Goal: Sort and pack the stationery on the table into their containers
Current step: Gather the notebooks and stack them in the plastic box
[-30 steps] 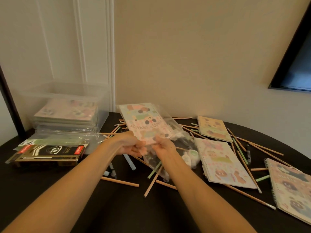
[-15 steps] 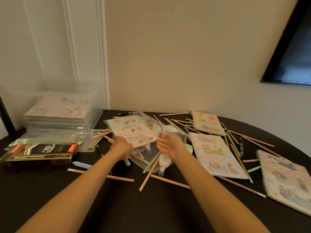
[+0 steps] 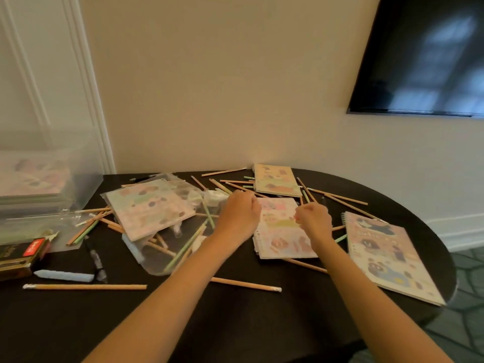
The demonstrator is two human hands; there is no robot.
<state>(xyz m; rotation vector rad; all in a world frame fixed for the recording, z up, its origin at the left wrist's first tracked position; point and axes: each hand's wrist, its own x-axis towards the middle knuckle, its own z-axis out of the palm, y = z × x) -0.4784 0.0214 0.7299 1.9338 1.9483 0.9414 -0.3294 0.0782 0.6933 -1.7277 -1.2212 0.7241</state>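
Note:
A pastel notebook (image 3: 149, 209) lies on a clear plastic bag (image 3: 167, 258) amid several loose pencils, left of centre. My left hand (image 3: 239, 213) hovers at the top left corner of a second notebook (image 3: 281, 242) with loosely curled fingers. My right hand (image 3: 313, 218) hangs over that notebook's top right part, also curled, and I see nothing in either hand. A third notebook (image 3: 276, 179) lies behind and a fourth notebook (image 3: 387, 255) lies at the right. A clear bin (image 3: 78, 176) at far left holds stacked notebooks.
A dark pencil box (image 3: 18, 255) sits at the left edge. A blue eraser stick (image 3: 65, 274), a black marker (image 3: 97, 260) and two long pencils (image 3: 86, 286) (image 3: 246, 284) lie in front on the black table (image 3: 235, 323). A dark screen (image 3: 424, 56) hangs on the wall.
Both hands let go of the bagged notebook, which now lies flat on the table. They moved right and now hover over the middle notebook.

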